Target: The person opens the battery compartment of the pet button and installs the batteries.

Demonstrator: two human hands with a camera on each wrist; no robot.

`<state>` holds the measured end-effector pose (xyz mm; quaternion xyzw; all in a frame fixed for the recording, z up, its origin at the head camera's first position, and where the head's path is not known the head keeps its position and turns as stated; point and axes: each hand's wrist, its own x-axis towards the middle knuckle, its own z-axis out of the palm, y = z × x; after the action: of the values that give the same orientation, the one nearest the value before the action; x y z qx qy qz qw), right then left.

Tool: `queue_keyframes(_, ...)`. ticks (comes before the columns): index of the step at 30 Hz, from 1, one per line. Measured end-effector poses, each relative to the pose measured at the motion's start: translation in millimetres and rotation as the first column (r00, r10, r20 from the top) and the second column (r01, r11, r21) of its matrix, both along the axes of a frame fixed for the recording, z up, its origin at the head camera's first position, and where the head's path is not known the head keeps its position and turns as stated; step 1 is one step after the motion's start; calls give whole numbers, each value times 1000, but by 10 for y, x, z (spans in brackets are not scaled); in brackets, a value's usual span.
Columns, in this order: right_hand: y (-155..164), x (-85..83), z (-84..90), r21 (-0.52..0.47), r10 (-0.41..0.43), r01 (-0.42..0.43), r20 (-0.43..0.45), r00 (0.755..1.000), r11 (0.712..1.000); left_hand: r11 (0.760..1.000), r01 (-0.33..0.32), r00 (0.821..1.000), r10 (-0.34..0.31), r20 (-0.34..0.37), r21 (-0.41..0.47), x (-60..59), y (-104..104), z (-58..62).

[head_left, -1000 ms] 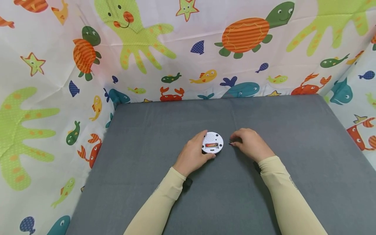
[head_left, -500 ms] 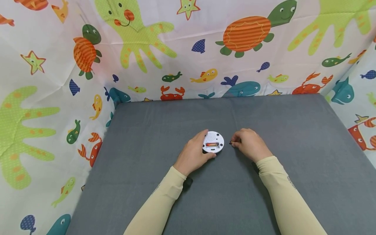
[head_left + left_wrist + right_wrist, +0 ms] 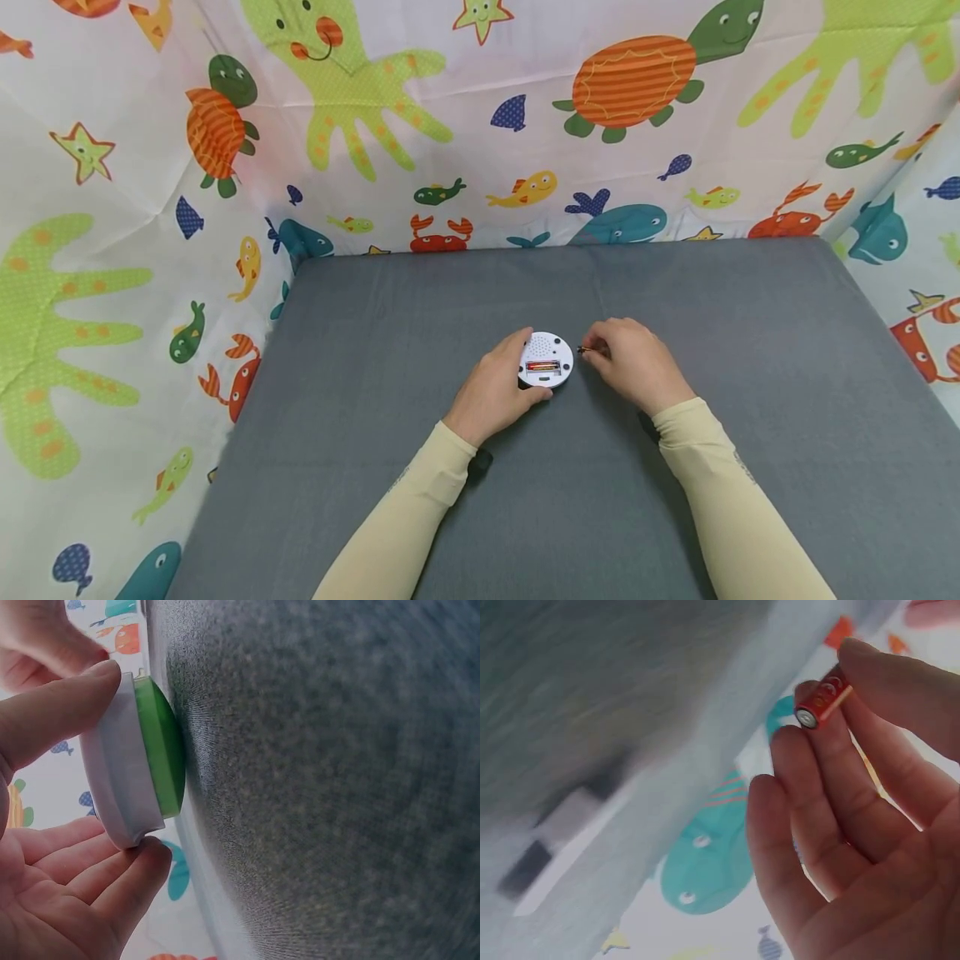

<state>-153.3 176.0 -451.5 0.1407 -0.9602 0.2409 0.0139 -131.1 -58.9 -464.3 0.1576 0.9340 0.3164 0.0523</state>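
Note:
My left hand (image 3: 491, 392) grips a round white sound button (image 3: 538, 347) by its rim, thumb on the near side and fingers on the far side. Its underside faces up, with speaker holes, dark feet and an uncovered battery bay where one red battery (image 3: 542, 366) lies. In the left wrist view its green dome (image 3: 157, 742) points down, close over the cloth. Just right of the button, my right hand (image 3: 633, 362) pinches a small red battery (image 3: 825, 699) between thumb and fingertips. One flat metal end of it shows in the right wrist view.
A grey cloth (image 3: 420, 333) covers the table under both hands. Behind it and along both sides hangs a white curtain (image 3: 465, 108) printed with sea animals. A blurred dark-and-white piece (image 3: 566, 821) shows at the left of the right wrist view.
My right hand has shifted slightly up and left with its battery, closer to the button's right edge. The left hand holds the button in nearly the same place.

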Motion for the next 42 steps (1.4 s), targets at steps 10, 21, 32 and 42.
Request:
queue_keyframes(10,-406,151,20,-96,124,-137,-123,985,986,999,35,999,-35,-28,19,-17,-32,-19)
queue_keyframes(21,-553,187,-96,-171,165,-184,-114,980,968,999,46,998,-45,-48,23,-30,-34,-27)
queue_keyframes(32,-542,178,-80,-197,133,-143,-61,989,970,998,46,998,-45,-45,30,-17,-29,-3)
queue_keyframes(42,-556,180,-73,-207,110,-121,-66,992,971,998,55,996,-53,-70,25,-37,-32,-23)
